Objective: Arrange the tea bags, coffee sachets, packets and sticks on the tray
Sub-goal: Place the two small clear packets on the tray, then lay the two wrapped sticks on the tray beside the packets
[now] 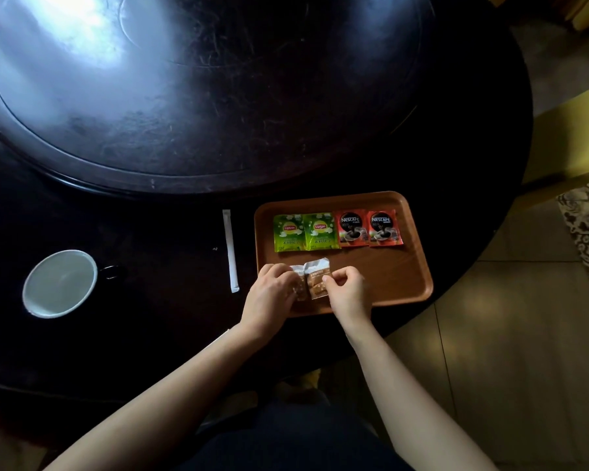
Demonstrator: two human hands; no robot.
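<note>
Brown tray (405,266) sits at the near right edge of the dark round tabletop (184,215). Far row on the tray, left to right: two green tea bags (288,232) (321,231), edges touching, then two red coffee sachets (351,228) (384,228), also side by side. The row runs nearly straight, tilting slightly.

Near left corner of the tray: two small brown packets (315,278) lying next to each other, white tops pointing far. Left hand (272,292) rests over the left packet, fingers curled down on it and covering most of it. Right hand (349,290) pinches the near right edge of the right packet between thumb and forefinger, other fingers tucked in.

A white stick (230,249) lies on the tabletop just left of the tray, off it, long axis running near to far. Well left of that, a white cup (60,283) with a dark handle. A raised round turntable (184,96) fills the far tabletop, with window glare on it.
</note>
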